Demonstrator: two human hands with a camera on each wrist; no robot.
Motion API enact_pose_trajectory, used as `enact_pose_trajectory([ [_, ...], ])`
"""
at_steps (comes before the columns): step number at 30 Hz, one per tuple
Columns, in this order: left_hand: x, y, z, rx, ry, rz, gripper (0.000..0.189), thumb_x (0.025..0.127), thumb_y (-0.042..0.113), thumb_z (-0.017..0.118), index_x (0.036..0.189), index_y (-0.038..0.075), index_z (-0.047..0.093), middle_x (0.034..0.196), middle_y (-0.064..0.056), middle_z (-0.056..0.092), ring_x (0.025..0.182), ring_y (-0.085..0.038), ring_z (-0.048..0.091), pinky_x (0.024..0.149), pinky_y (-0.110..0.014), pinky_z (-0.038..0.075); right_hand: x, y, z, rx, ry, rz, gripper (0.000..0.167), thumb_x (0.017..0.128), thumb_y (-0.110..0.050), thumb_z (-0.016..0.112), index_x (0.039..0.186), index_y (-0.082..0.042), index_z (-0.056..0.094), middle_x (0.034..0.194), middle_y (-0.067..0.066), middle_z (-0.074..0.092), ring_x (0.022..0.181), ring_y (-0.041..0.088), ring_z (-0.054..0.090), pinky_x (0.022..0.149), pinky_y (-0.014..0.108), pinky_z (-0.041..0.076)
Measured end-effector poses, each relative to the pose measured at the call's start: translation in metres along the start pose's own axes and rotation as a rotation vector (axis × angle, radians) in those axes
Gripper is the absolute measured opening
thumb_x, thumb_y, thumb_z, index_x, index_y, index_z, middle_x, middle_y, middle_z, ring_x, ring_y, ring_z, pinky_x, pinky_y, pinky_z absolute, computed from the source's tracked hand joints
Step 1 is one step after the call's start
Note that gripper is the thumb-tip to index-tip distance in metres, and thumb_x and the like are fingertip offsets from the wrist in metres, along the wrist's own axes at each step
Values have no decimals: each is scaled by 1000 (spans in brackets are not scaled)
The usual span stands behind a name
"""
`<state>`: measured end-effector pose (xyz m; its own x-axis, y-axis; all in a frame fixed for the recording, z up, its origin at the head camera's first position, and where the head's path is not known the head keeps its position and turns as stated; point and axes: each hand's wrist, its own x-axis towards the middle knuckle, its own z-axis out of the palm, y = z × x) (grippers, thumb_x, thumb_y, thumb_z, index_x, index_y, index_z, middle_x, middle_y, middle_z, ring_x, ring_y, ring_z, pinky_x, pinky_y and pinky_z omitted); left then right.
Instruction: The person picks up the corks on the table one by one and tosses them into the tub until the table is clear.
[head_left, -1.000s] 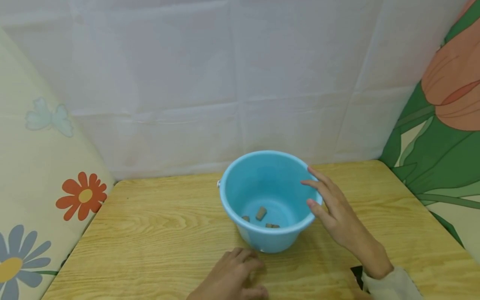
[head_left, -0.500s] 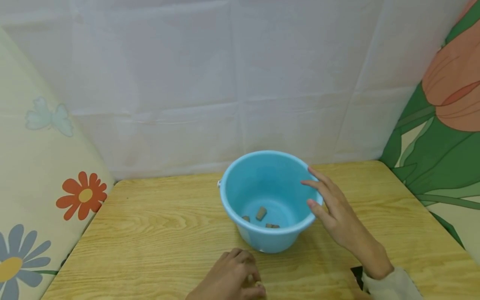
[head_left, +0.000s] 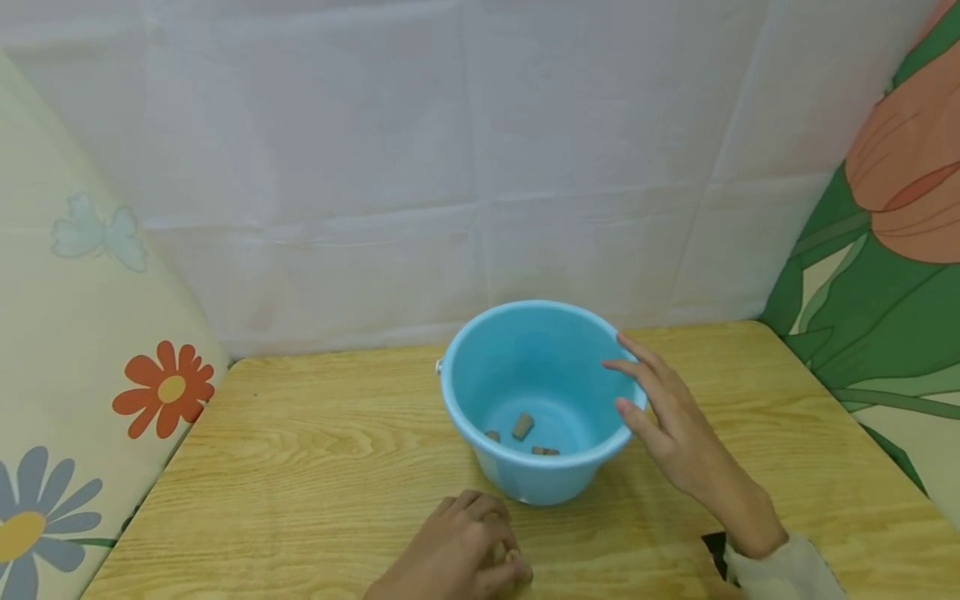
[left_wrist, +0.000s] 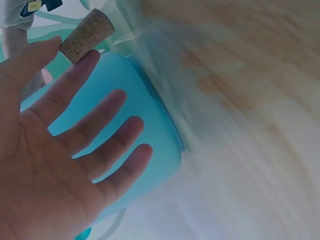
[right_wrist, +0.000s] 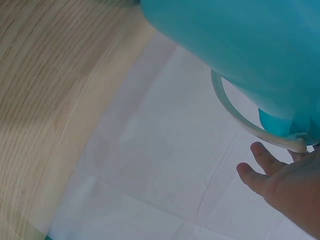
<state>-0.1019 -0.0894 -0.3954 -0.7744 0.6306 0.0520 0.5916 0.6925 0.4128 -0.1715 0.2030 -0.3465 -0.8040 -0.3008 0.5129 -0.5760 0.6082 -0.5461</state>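
Note:
In the left wrist view, my left hand pinches a short brown cork between thumb and index fingertip, with the other fingers spread. The head view has that left hand low over the table, just in front of a light-blue bucket; the cork is mostly hidden there. My right hand rests at the bucket's right rim, thumb and fingertips reaching over it with the fingers loosely extended. Several cork pieces, among them one cork, lie on the bucket's bottom.
The bucket stands upright on a wood-grain table. Its pale handle hangs down the outside. Behind the table is a white sheet. A small black object lies near my right sleeve.
The left hand has shifted slightly left, its thumb and index finger closing on the cork near the table's front. The right hand and bucket look the same.

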Motion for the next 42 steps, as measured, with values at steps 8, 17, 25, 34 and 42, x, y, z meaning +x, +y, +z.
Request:
enact_pose_trajectory([
  [8, -2, 1, -9, 14, 30, 35, 30, 95, 57, 57, 93, 33, 74, 117, 7, 68, 111, -12, 59, 90, -36, 52, 1, -2, -1, 3, 2, 0, 39, 98, -12, 54, 137, -12, 54, 162, 8, 29, 145, 42, 29, 102, 75, 30],
  [17, -9, 2, -25, 64, 221, 133, 26, 97, 47, 59, 95, 27, 75, 109, 9, 69, 102, -7, 62, 88, -32, 54, 1, -3, -1, 1, 0, 4, 39, 98, -13, 53, 137, -12, 54, 163, 7, 28, 144, 43, 29, 101, 75, 31],
  [25, -13, 5, -38, 17, 306, 127, 20, 94, 44, 66, 94, 26, 75, 108, 13, 67, 102, -5, 62, 89, -32, 55, 2, -1, 0, -4, -1, 1, 39, 98, -12, 53, 137, -10, 54, 162, 12, 29, 144, 44, 30, 101, 75, 31],
  [34, -19, 9, -51, -19, 479, 199, 13, 92, 39, 70, 100, 29, 74, 111, 17, 65, 105, -4, 62, 90, -30, 55, 1, -2, 0, -9, 0, -3, 39, 98, -12, 53, 136, -9, 54, 162, 11, 29, 143, 44, 31, 99, 75, 33],
  [42, -24, 12, -64, -133, 556, 207, 15, 91, 28, 73, 106, 26, 72, 115, 13, 65, 108, -7, 63, 91, -28, 57, 0, -1, 0, -15, 1, -3, 39, 97, -12, 53, 136, -9, 54, 162, 11, 29, 143, 44, 31, 98, 75, 35],
])
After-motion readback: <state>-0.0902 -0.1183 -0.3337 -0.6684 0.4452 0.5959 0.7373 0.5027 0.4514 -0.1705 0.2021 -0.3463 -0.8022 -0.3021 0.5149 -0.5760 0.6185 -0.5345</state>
